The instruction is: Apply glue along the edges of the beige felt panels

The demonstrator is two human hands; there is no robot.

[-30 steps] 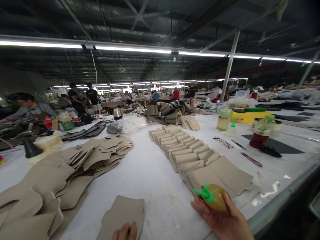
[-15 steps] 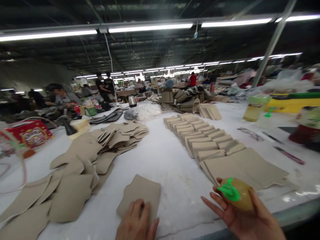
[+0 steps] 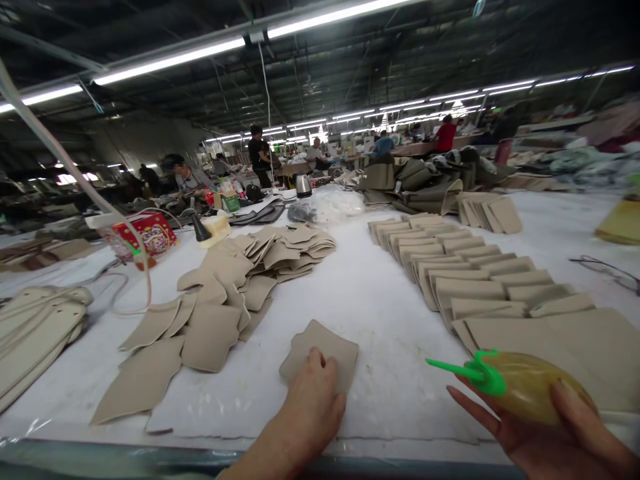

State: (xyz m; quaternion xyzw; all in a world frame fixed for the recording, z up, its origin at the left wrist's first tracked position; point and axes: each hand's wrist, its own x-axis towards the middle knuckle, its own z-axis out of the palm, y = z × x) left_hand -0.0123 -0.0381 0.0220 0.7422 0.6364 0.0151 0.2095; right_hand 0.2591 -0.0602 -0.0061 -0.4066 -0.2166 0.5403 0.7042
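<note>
My left hand (image 3: 315, 400) presses down on a beige cut piece (image 3: 327, 340) lying flat on the white table, its fingers bent and bunched on the piece. In my right hand (image 3: 540, 433) is a soft, amber squeeze bottle (image 3: 535, 387) with a bright green nozzle, tipped on its side. The nozzle points left and stays apart from the piece. To the left lies a loose pile of similar beige pieces (image 3: 215, 327). Overlapping rows of folded beige pieces (image 3: 470, 290) stand on the right, with larger flat beige pieces (image 3: 555, 337) at their near end.
A pale hose (image 3: 135, 240) hangs at the left beside a red box (image 3: 155, 233). Farther back are a plastic bag (image 3: 335, 203), a metal kettle (image 3: 303, 186) and dark stacked material (image 3: 415, 183). Glasses (image 3: 607, 267) lie at right. Several people work in the background.
The view has swung left, so the table's contents appear farther right. The squeeze bottle has turned, its nozzle now pointing left. My left hand's fingers are more bunched on the piece.
</note>
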